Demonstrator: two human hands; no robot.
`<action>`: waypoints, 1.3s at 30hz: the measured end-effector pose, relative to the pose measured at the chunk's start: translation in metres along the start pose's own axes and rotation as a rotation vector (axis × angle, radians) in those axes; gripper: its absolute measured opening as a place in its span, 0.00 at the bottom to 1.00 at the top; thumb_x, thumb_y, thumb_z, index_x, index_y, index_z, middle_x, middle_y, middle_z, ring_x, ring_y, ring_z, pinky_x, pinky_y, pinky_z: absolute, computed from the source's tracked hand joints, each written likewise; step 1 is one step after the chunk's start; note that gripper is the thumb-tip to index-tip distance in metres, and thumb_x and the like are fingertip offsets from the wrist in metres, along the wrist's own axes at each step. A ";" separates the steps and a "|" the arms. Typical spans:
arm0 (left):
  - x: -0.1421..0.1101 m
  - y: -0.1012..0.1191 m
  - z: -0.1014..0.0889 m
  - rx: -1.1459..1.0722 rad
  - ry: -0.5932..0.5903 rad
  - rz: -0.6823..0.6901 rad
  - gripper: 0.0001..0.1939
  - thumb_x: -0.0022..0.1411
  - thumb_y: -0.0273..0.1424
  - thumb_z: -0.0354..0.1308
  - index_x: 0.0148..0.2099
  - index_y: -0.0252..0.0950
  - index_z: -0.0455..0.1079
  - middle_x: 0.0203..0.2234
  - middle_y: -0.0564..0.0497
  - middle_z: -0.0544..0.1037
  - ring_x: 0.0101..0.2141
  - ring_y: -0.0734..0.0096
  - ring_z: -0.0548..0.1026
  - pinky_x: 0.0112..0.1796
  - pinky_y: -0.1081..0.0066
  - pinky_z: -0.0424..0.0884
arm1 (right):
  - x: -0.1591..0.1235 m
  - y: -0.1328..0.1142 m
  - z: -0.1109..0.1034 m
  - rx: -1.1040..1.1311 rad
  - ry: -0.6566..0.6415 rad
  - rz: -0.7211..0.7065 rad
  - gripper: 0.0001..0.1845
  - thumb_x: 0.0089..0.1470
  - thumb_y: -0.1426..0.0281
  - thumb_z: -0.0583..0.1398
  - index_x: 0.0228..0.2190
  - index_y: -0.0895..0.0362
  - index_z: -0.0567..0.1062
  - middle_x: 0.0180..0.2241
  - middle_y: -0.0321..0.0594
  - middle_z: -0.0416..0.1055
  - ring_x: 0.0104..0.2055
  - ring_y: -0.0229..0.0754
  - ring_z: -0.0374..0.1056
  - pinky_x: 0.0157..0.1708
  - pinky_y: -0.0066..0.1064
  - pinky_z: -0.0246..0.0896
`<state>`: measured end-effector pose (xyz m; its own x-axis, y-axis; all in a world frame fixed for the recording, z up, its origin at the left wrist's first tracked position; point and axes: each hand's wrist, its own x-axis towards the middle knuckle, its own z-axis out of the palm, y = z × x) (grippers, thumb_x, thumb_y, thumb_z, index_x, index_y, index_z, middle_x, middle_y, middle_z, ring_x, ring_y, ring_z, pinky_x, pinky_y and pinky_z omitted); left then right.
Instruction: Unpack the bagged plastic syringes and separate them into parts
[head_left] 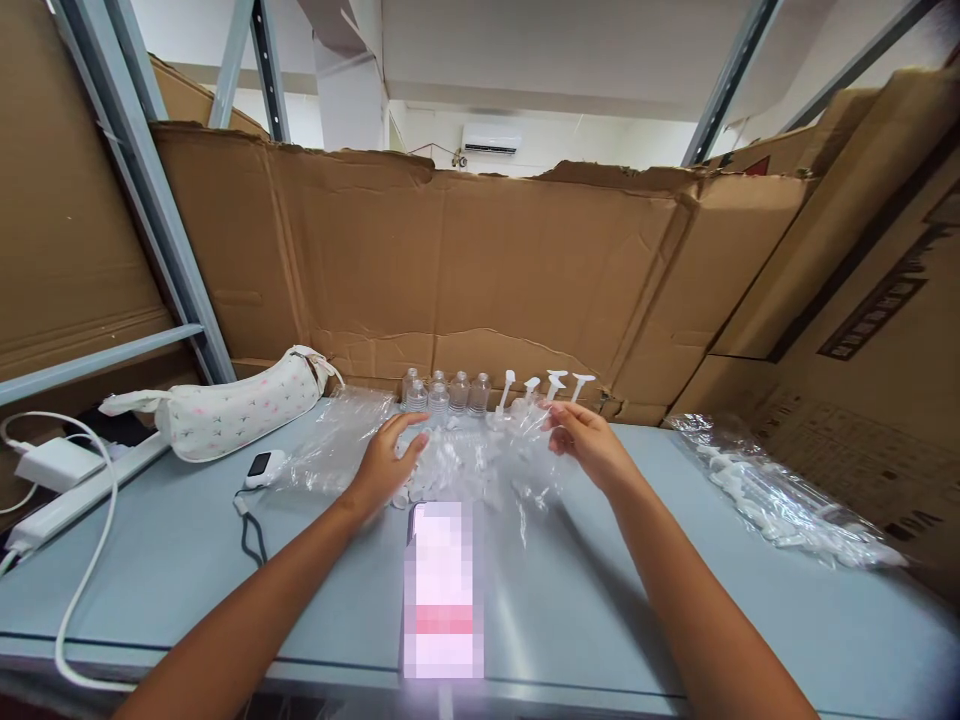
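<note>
My left hand [386,458] lies with fingers spread on a clear plastic bag [480,465] of small white parts in the middle of the grey table [585,600]. My right hand [589,440] is at the bag's right side, fingers curled and pinching the plastic film. Behind the bag stand several small clear bottles [446,392] in a row, and to their right several white pump heads [544,385] stand upright against the cardboard wall.
A blurred phone [442,590] lies near the front edge. A floral white pouch [236,405], a small white device [262,467] with a black cord and white chargers [56,465] sit left. Another clear bag of white parts [780,495] lies right. Cardboard walls [487,260] surround the table.
</note>
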<state>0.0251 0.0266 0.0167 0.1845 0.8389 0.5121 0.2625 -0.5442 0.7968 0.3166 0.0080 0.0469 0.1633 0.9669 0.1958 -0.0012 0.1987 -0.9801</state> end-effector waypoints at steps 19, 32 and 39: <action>-0.022 0.035 0.003 -0.505 -0.333 -0.318 0.32 0.59 0.30 0.58 0.63 0.53 0.55 0.66 0.49 0.47 0.41 0.66 0.77 0.36 0.70 0.71 | -0.025 0.018 0.051 -0.340 -0.105 -0.140 0.25 0.51 0.56 0.59 0.48 0.53 0.70 0.42 0.44 0.72 0.42 0.44 0.69 0.41 0.39 0.65; -0.018 0.030 0.000 -0.389 -0.256 -0.317 0.39 0.59 0.33 0.58 0.68 0.41 0.43 0.58 0.41 0.65 0.42 0.62 0.77 0.39 0.66 0.74 | -0.024 0.014 0.053 -0.076 -0.128 -0.139 0.22 0.46 0.61 0.63 0.42 0.57 0.69 0.18 0.29 0.67 0.22 0.36 0.64 0.27 0.31 0.61; -0.012 0.027 -0.008 -0.442 -0.101 -0.198 0.38 0.58 0.35 0.59 0.66 0.52 0.45 0.67 0.50 0.39 0.44 0.66 0.75 0.38 0.70 0.76 | -0.037 0.008 0.053 -0.010 -0.473 -0.054 0.35 0.51 0.62 0.61 0.59 0.46 0.57 0.42 0.41 0.73 0.32 0.38 0.72 0.36 0.38 0.68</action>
<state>0.0229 0.0015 0.0346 0.2684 0.9083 0.3210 -0.1216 -0.2986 0.9466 0.2584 -0.0182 0.0332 -0.3040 0.9223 0.2386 0.0044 0.2518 -0.9678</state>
